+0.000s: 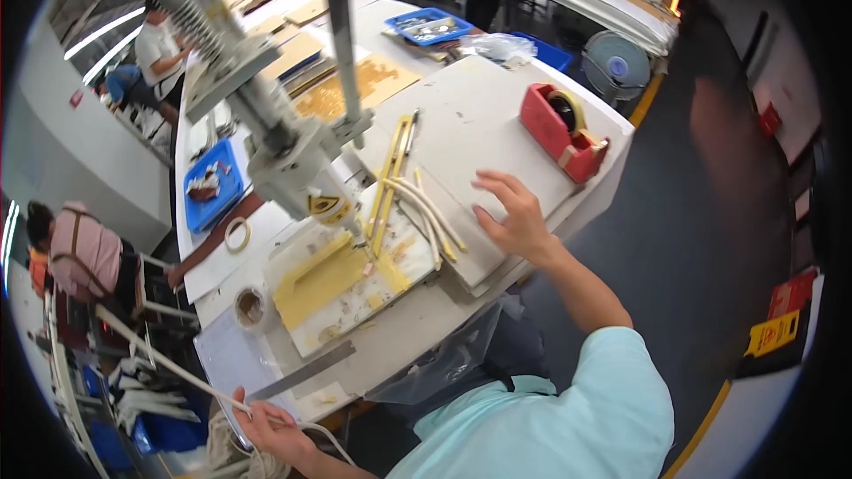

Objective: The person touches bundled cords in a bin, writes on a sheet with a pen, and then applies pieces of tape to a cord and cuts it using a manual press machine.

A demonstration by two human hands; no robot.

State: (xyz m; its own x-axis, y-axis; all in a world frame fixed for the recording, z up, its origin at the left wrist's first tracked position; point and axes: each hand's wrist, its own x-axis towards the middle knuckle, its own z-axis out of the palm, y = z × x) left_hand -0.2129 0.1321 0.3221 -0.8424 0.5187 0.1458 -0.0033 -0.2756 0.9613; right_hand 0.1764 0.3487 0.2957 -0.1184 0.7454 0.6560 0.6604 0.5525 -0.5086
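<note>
My left hand (266, 426) is closed around a long white cord (169, 364) at the lower left, off the table's near edge. The cord stretches up and away to the left, and its other end trails below the hand. My right hand (510, 213) has its fingers apart and holds nothing, over the grey board (470, 151). Just left of it lie several short white cord pieces (430, 213) with yellowish ends. In front stands a press machine (297, 155) with a lever and a spring; its tip comes down over a base plate (399, 253) partly covered in yellow tape.
A red tape dispenser (555, 133) sits at the board's right. Yellow strips (390, 182) lie behind the cord pieces. A tape roll (251, 308), a metal ruler (306, 370) and a blue tray (213, 184) are at the left. Several people work farther back.
</note>
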